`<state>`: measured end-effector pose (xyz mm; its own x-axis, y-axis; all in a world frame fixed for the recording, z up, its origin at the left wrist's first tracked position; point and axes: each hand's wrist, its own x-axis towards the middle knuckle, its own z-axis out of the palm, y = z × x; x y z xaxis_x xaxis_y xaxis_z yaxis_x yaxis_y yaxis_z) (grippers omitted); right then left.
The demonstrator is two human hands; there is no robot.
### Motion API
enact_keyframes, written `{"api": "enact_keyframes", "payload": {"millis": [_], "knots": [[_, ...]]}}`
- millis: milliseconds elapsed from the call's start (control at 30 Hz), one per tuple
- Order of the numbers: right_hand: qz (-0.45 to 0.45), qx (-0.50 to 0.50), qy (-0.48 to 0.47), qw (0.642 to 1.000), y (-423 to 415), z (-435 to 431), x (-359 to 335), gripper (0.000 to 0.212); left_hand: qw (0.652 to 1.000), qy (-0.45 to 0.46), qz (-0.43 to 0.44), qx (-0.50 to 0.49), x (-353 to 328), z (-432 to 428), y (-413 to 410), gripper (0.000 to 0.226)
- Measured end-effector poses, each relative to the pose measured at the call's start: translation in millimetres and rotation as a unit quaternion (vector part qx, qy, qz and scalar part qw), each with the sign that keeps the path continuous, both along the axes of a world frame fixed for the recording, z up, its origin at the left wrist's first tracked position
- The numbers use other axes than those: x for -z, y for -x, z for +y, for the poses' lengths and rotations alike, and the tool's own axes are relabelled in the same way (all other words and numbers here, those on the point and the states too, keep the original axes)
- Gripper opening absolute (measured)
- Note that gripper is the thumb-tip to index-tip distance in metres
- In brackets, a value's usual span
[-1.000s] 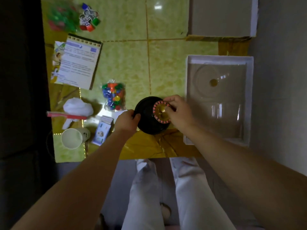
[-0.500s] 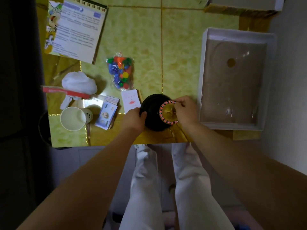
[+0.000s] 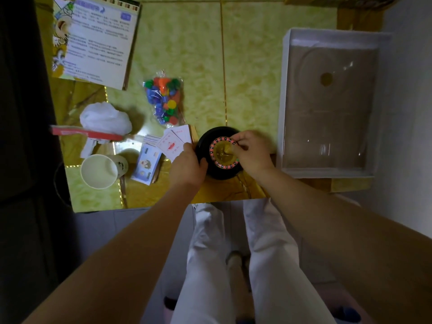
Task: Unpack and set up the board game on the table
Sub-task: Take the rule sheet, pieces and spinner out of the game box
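A small black roulette wheel (image 3: 218,170) with a red-numbered ring and gold centre sits near the table's front edge. My left hand (image 3: 187,168) grips its left rim. My right hand (image 3: 251,152) covers the right side, fingers pinching at the gold centre of the wheel. Just left of the wheel lie loose white cards with red print (image 3: 174,141) and a stack of play money (image 3: 147,164). A clear bag of coloured chips (image 3: 164,99) lies behind them. The open white game box (image 3: 284,101) with a clear plastic insert stands to the right.
An instruction booklet (image 3: 98,40) lies at the back left. A crumpled white bag (image 3: 105,119), a red strip (image 3: 86,133) and a white paper cup (image 3: 99,171) sit at the left. The yellow-green table (image 3: 252,73) ends just before my white-trousered knees.
The camera has tilted down and closer. Both hands stay on the wheel; the right fingers have shifted from the ring toward the gold centre. More cards show beside my left hand.
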<state>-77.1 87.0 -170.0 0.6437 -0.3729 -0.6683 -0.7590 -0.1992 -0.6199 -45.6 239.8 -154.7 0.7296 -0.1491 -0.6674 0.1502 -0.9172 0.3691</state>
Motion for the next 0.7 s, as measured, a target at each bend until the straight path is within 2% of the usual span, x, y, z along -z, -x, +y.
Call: {"api": "enact_keyframes", "payload": {"millis": [200, 367, 467, 600, 700], "knots": [[-0.050, -0.101, 0.153, 0.982, 1.9, 1.8, 4.2, 0.022, 1.000, 0.005, -0.024, 0.008, -3.1, 4.9, -1.9, 0.026], [-0.090, -0.155, 0.223, 0.958, 5.9, -4.6, -4.3, 0.028, 0.997, 0.043, -0.065, 0.027, -6.7, 2.6, -0.1, 0.020], [-0.063, -0.148, 0.220, 0.962, 9.1, -12.9, -5.8, 0.033, 0.994, 0.073, -0.068, 0.052, -5.3, -6.0, 1.9, 0.030], [-0.036, -0.139, 0.171, 0.975, 11.5, -20.8, -2.0, 0.034, 0.989, 0.076, -0.096, 0.079, -1.2, -12.1, 4.5, 0.023], [-0.015, -0.136, 0.134, 0.981, 12.0, -25.4, -0.2, 0.032, 0.991, 0.055, -0.083, 0.087, -0.2, -14.7, 5.0, 0.027]]}}
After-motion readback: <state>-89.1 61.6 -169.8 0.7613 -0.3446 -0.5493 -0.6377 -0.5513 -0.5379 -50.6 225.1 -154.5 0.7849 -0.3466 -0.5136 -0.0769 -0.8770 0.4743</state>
